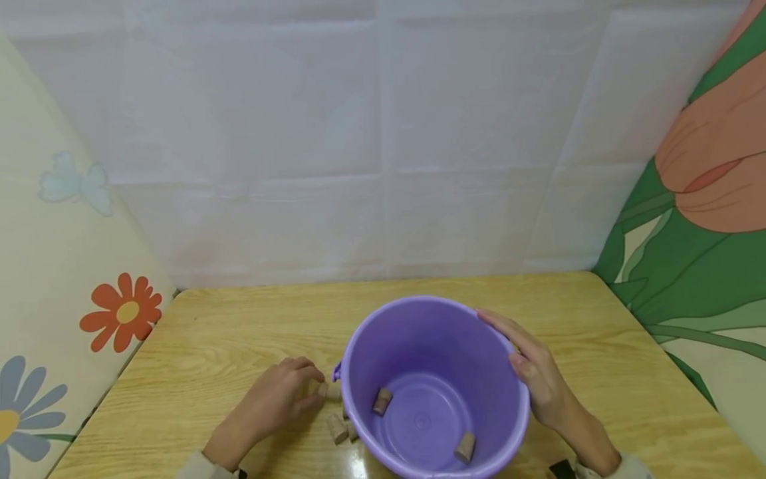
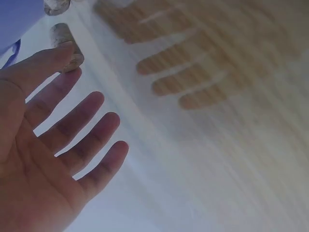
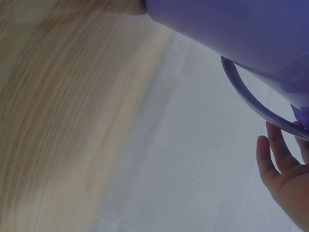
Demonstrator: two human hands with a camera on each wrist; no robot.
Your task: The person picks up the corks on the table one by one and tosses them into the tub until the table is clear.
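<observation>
A: Principal item?

B: Bucket (image 1: pixel 443 339), purple, one. Positioned on the near side of the table (image 1: pixel 269 332), slightly right of centre, mouth facing the viewer. Whether its base rests flat: cannot tell.

A: Fittings and contents?

B: Curved handle (image 3: pixel 250 99), on the outside, seen in the right wrist view. Inside, two corks, brown: one by the left wall (image 1: pixel 382 402), one lower right (image 1: pixel 465 447).

A: Loose pieces?

B: Pinched cork (image 1: pixel 329 392), on the table just left of the bucket. Nearer the viewer, a slanted cork (image 1: pixel 338 428); beside it, at least one more, partly hidden by the bucket.

A: Hands?

B: Left hand (image 1: pixel 272 399): thumb and forefinger closed on the end of the pinched cork, other three fingers spread. Right hand (image 1: pixel 541 382): gripping the bucket's right rim, thumb at the edge, fingers along the outside.

A: Surroundings?

B: Table, yellowish wood grain. White sheet (image 1: pixel 257 133), creased, behind. Left panel (image 1: pixel 48 266), cream, with red and blue flowers and a pale butterfly. Right panel (image 1: pixel 688 279), green leaves, large salmon bloom.
</observation>
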